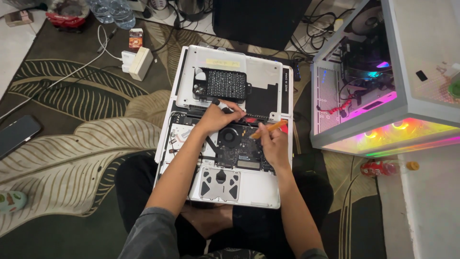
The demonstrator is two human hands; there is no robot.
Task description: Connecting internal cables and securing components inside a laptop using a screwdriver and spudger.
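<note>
Nearest the camera, an opened laptop (pixel 225 187) is rested on the person's lap, its removed bottom cover (pixel 258 72) laid behind with a bit case (pixel 221 85) on it. The left hand (pixel 218 117) is closed around a screwdriver (pixel 225 106) at the board's top edge. The right hand (pixel 273 144) is clamped on an orange pry tool (pixel 269 129) above the board. Judged best: the screwdriver kept upright, the pry tool worked gently, clear of the fan (pixel 231 135).

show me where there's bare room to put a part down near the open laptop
Free: the leaf-patterned rug left of the open laptop, between the phone and the white charger. Crowded: the cables and lit computer case on the right.
</note>
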